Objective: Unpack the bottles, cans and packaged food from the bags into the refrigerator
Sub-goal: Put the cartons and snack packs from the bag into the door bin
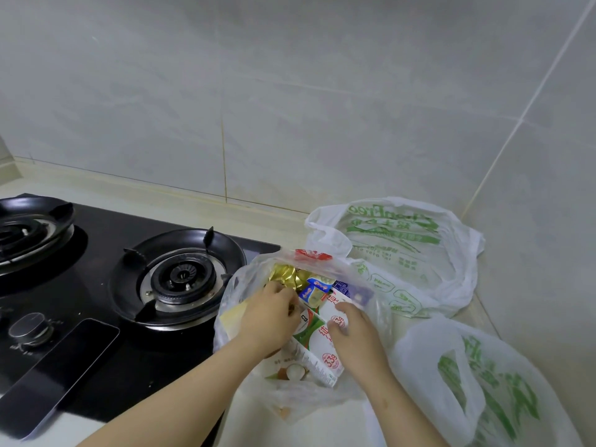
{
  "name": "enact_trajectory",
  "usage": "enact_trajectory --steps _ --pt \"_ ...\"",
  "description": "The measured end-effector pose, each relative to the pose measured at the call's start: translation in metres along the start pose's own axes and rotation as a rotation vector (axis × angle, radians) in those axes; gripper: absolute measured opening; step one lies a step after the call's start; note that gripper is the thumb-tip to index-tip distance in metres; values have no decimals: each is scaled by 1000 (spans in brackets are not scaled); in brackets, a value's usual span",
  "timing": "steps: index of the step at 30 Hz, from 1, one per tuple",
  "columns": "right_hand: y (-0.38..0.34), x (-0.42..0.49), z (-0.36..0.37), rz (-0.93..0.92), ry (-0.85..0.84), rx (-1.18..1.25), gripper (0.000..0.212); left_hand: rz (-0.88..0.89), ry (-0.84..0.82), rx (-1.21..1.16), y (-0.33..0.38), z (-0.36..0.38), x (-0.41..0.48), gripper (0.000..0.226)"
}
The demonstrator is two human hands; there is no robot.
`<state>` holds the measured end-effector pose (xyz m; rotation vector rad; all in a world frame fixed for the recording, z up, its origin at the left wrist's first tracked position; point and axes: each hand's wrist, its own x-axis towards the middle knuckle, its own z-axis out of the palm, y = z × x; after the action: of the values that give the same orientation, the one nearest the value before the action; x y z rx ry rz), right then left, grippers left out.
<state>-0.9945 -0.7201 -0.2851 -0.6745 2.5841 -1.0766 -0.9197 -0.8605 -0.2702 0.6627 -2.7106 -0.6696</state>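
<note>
A clear plastic bag (pixel 245 279) lies open on the counter, full of packaged food: a white and green milk carton (pixel 317 341), a gold foil packet (pixel 285 275), a small blue packet (pixel 314 290). My left hand (pixel 269 314) reaches into the bag with curled fingers, pinching something small and dark beside the gold packet. My right hand (pixel 353 333) rests on the milk carton with its fingers curled over the carton's right edge. Two white bags with green print lie to the right, one behind (pixel 403 250) and one in front (pixel 477 382).
A black gas hob (pixel 106 285) with two burners fills the left side, and a dark phone (pixel 61 369) lies on its front edge. Tiled walls meet in a corner behind the bags. Pale countertop (pixel 290 430) shows in front.
</note>
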Motion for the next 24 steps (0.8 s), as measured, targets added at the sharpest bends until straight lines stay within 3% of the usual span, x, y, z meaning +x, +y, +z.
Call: enact_trajectory --steps 4,11,17,24 --pt "11 12 4 -13 -46 -158 39 -7 -37 32 -10 3 7 25" --pt "7 31 12 -51 -23 -315 47 -57 -277 271 -9 17 7 54" --pt "7 43 16 -3 -5 -360 63 -99 -518 300 -6 15 20 59" --pt "13 47 16 -50 3 -449 72 -150 -652 284 -3 14 33 57"
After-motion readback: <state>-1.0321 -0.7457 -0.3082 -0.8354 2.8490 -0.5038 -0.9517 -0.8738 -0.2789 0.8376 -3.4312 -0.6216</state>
